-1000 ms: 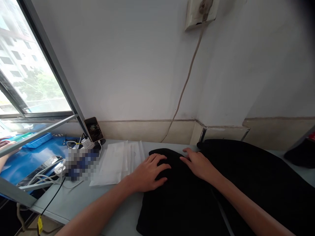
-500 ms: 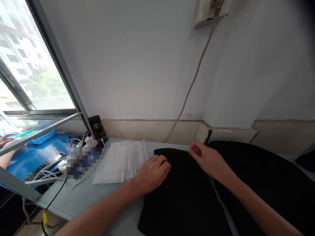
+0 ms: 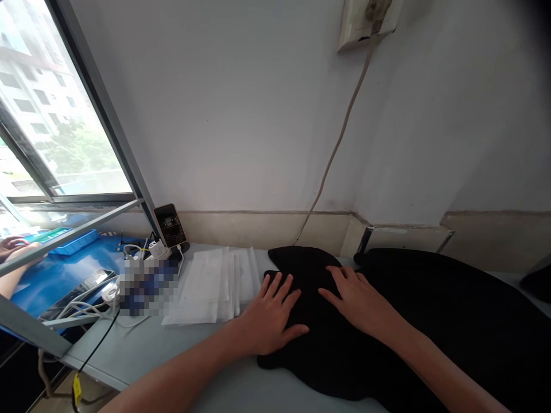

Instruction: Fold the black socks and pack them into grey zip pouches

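A black garment (image 3: 408,327) lies spread over the grey table (image 3: 163,355), reaching from the middle to the right edge of view. My left hand (image 3: 271,315) rests flat on its left part with fingers spread, open. My right hand (image 3: 359,301) lies flat on the cloth just to the right, fingers stretched out, open. Neither hand holds anything. A rounded flap of the black cloth (image 3: 301,261) lies beyond my fingertips toward the wall.
A stack of clear plastic bags (image 3: 210,284) lies left of my left hand. A phone (image 3: 169,225) leans at the window frame, with chargers and cables (image 3: 107,292) beside it. Another person's hand (image 3: 11,246) shows at far left. A cord (image 3: 336,143) hangs from a wall socket.
The right hand let go of the cloth's far edge and now lies flat. The left hand spread its fingers. The garment's far part now lies unfolded toward the wall.
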A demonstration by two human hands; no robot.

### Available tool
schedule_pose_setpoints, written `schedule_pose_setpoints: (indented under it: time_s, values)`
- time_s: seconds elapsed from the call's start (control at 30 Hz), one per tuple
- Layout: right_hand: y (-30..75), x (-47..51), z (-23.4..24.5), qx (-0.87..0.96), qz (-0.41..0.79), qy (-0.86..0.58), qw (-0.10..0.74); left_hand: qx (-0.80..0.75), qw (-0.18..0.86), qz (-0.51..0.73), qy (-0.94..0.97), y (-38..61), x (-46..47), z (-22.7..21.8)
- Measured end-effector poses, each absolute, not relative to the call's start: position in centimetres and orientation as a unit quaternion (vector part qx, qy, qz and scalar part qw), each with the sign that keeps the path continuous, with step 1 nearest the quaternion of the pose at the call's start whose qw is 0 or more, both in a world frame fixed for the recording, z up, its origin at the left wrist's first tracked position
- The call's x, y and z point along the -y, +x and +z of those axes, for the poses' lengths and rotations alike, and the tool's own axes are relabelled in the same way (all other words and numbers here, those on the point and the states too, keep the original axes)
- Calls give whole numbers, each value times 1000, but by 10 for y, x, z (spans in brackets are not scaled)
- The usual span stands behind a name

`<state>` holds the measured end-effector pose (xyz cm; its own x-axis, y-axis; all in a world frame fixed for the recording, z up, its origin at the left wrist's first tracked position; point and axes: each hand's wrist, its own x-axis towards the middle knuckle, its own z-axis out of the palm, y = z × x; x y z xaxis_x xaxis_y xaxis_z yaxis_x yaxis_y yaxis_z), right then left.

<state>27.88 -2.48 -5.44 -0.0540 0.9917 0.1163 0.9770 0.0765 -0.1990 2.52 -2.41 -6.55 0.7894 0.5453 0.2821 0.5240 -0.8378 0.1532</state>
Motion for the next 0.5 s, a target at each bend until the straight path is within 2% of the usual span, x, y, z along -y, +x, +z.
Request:
schedule_pose_setpoints:
  time_s: [0.1, 0.2, 0.4, 0.5]
  values:
    - [274, 29, -52, 709, -34, -703, 49, -221, 46, 157, 962, 30, 29, -53]
    - [276, 29, -51, 700, -39, -712, 21, -192, 54, 143, 969, 34, 33, -50]
    - [287, 21, -56, 736, 62, -667, 97, -190, 88, 135, 969, 36, 34, -59]
    - [284, 20, -48, 734, 124, -647, 167, -195, 96, 139, 966, 36, 33, -60]
